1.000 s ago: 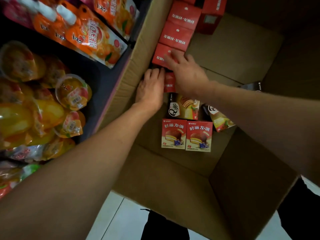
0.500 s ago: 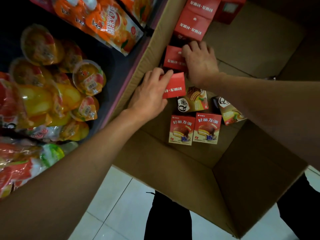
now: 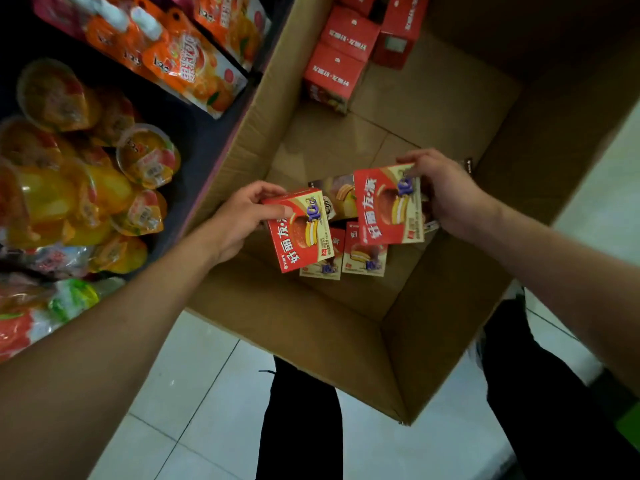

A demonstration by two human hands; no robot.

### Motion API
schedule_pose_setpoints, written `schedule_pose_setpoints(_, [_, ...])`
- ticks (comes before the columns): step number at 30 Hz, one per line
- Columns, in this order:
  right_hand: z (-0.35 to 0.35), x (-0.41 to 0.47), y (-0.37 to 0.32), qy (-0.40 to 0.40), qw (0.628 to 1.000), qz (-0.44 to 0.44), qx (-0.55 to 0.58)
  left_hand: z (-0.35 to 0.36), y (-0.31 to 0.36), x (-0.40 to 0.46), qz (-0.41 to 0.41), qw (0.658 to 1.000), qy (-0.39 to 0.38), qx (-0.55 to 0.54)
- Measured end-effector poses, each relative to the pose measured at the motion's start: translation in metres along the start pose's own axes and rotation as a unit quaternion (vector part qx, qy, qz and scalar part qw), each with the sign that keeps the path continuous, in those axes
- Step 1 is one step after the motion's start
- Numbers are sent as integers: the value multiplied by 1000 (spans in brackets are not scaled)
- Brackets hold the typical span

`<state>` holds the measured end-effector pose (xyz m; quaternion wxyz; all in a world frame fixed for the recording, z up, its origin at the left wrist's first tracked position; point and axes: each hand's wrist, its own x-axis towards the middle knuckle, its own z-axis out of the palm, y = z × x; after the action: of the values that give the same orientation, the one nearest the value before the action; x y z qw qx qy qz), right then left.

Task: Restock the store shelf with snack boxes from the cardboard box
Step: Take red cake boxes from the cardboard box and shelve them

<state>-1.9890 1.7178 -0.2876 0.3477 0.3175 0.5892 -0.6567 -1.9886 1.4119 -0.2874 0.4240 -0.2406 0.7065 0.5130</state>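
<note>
A large open cardboard box stands on the floor beside the shelf. My left hand grips a red snack box by its top edge, lifted above the carton's floor. My right hand holds a second red snack box at its upper right corner, front face up. Under them lie two more red snack boxes and a brown-fronted box. A row of red boxes stands at the carton's far left wall.
The store shelf to the left is packed with jelly cups and orange drink pouches. White floor tiles lie below the carton. My dark trouser legs stand at its near side.
Both hands have drawn back from the row at the carton's far side, each lifting one red snack box and turning its front face up. The view has tilted down.
</note>
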Motion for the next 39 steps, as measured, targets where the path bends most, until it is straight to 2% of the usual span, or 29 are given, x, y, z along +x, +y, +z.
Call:
schedule_pose_setpoints(4, [1, -17, 15, -13, 999, 37, 17, 12, 4, -5, -37, 998, -42, -35])
schedule_pose_setpoints(7, [6, -21, 19, -23, 997, 72, -13, 25, 10, -6, -49, 998, -40, -13])
schedule_pose_setpoints(10, [5, -20, 22, -5, 998, 47, -37, 35, 16, -5, -27, 997, -11, 69])
schedule_pose_setpoints(12, [1, -17, 24, 24, 992, -20, -119, 39, 16, -7, 49, 977, 40, 204])
schedule_pose_setpoints(13, [1, -15, 25, 35, 974, -73, -210, 41, 14, -9, 99, 954, 66, 275])
schedule_pose_setpoints(14, [2, -13, 28, 36, 940, -129, -314, 43, 11, -12, 154, 924, 88, 338])
schedule_pose_setpoints(16, [9, -13, 40, 34, 839, -226, -494, 50, -1, -15, 247, 856, 104, 443])
schedule_pose_setpoints(18, [20, -14, 57, 43, 739, -266, -618, 59, -19, -15, 267, 806, 66, 525])
schedule_pose_setpoints(19, [24, -14, 65, 39, 708, -254, -658, 62, -28, -13, 255, 793, 37, 552])
schedule_pose_setpoints(20, [28, -13, 73, 29, 694, -231, -681, 65, -38, -11, 237, 788, 7, 568])
schedule_pose_setpoints(21, [31, -12, 79, 15, 691, -208, -692, 68, -47, -9, 219, 792, -19, 570])
schedule_pose_setpoints(23, [36, -9, 87, 0, 698, -171, -695, 70, -59, -4, 199, 830, -27, 520])
schedule_pose_setpoints(25, [37, -9, 90, 6, 709, -146, -689, 73, -61, 0, 199, 880, 24, 430])
schedule_pose_setpoints(27, [34, -7, 89, 19, 730, -134, -670, 73, -55, 5, 200, 903, 92, 368])
schedule_pose_setpoints(29, [28, -4, 83, 15, 737, -125, -664, 70, -46, 12, 217, 887, 134, 385])
schedule_pose_setpoints(30, [25, -1, 77, 14, 727, -123, -675, 68, -40, 17, 226, 867, 139, 421])
schedule_pose_setpoints(32, [24, 7, 67, 17, 671, -141, -728, 66, -29, 27, 236, 816, 109, 516])
schedule_pose_setpoints(34, [26, 16, 59, -11, 624, -164, -764, 68, -17, 39, 208, 792, 32, 573])
schedule_pose_setpoints(35, [28, 20, 56, -41, 625, -163, -763, 70, -11, 45, 169, 793, -7, 586])
schedule_pose_setpoints(37, [32, 28, 50, -104, 647, -133, -743, 73, -4, 56, 91, 793, -53, 599])
schedule_pose_setpoints(39, [34, 34, 44, -124, 667, -112, -726, 75, -1, 61, 59, 788, -46, 611])
